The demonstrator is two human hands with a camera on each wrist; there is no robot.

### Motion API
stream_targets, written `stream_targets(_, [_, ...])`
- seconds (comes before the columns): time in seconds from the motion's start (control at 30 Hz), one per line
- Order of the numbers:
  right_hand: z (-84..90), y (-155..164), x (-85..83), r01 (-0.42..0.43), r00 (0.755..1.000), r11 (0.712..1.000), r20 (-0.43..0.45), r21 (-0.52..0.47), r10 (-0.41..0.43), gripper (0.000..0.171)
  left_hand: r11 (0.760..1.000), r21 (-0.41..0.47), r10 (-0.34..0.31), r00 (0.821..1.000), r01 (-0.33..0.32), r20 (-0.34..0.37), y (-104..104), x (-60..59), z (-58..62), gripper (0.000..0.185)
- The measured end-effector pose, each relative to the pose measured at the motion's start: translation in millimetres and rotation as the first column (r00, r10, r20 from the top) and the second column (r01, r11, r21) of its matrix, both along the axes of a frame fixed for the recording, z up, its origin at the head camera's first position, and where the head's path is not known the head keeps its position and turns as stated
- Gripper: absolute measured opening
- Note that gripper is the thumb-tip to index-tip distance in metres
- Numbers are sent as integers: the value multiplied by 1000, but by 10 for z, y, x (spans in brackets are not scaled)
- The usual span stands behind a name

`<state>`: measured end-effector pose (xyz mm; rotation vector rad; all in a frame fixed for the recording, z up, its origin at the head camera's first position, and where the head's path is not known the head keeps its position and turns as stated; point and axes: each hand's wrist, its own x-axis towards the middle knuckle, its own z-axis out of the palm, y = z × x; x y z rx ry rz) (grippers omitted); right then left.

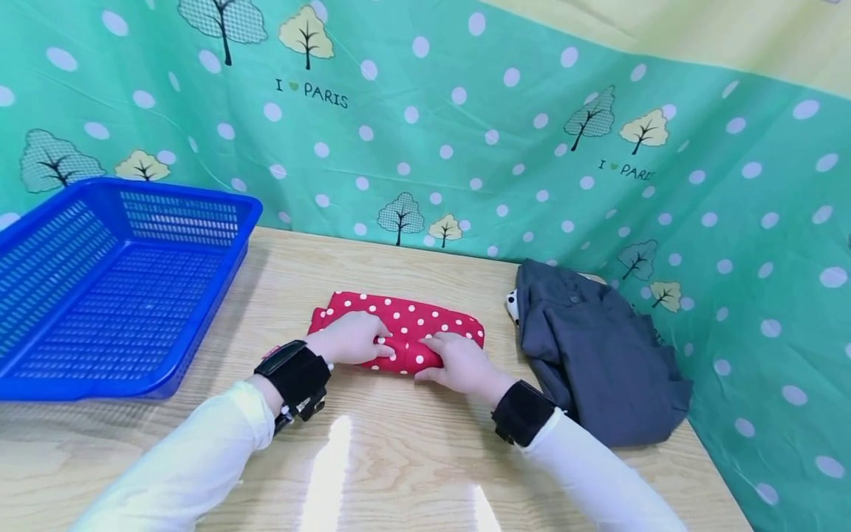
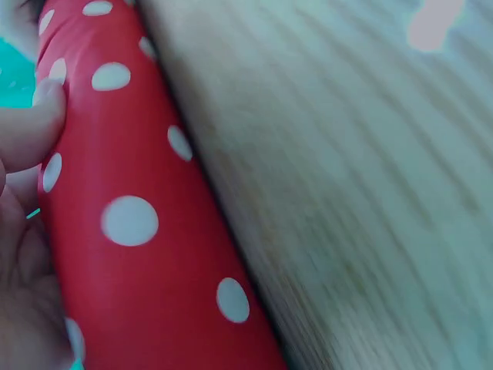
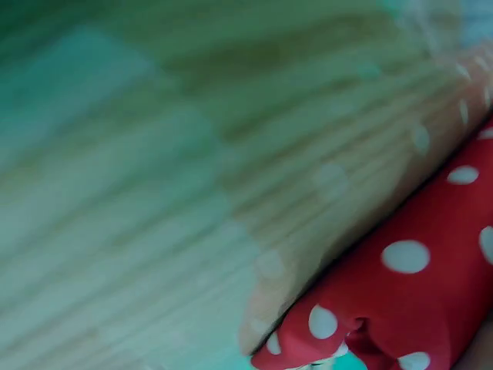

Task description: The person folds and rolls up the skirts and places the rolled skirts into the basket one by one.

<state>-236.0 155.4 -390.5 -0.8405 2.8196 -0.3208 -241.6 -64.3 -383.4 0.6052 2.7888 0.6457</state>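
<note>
A red cloth with white polka dots lies folded into a long flat bundle on the table. My left hand rests on its left half, thumb and fingers spread apart on the fabric. On the right half lies my right hand, its fingers on top and the thumb by the near edge. In the left wrist view, a fingertip touches the side of the red cloth. The right wrist view shows one end of the red cloth, with a small crease; the right fingers are mostly out of that view.
A blue plastic basket with slotted walls stands on the left of the wooden table. Dark grey folded clothing is piled on the right, a black-dotted white bit showing beneath. A green dotted curtain hangs behind and along the right side.
</note>
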Motion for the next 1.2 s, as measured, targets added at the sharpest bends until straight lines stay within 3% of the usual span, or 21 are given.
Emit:
stream_targets(0.1, [31,16,-64,48,991,998,126,-33,-43,62,999,34,14,997,-17,73,-8,-7,10,42])
stream_targets(0.2, [64,26,-144,101,970,995,225,-25,-93,60,998,59,-23,997,19,68,-3,5,-58,45])
stream_targets(0.33, [88,35,-266,165,934,986,322,-12,-152,60,997,28,-69,996,71,-58,51,48,-107,46])
stream_targets(0.47, [51,14,-322,228,901,973,385,-24,-201,62,995,-53,-90,969,80,-230,72,113,-47,40])
stream_targets(0.53, [25,-5,-330,249,890,968,403,-36,-214,62,992,-91,-113,952,91,-284,60,159,-26,43])
stream_targets(0.7, [4,-10,-354,263,885,964,408,-45,-223,63,984,-126,-157,947,126,-280,61,220,-30,60])
stream_targets(0.77, [7,8,-344,241,901,969,382,-49,-205,62,986,-115,-151,951,124,-269,79,198,-45,59])
stream_targets(0.83, [12,26,-312,194,934,979,317,-70,-162,60,989,-97,-137,957,115,-257,99,155,-59,53])
stream_targets(0.97, [29,16,-192,35,996,993,80,-109,-26,52,997,-37,-79,980,73,-183,102,76,-46,45])
stream_targets(1.1, [5,-22,-71,-71,990,997,-126,-17,68,58,1000,13,-19,997,20,-72,81,10,-6,41])
stream_targets(1.2, [-23,-36,-28,-66,981,997,-179,44,73,68,1000,14,-8,1000,8,-18,86,-36,14,41])
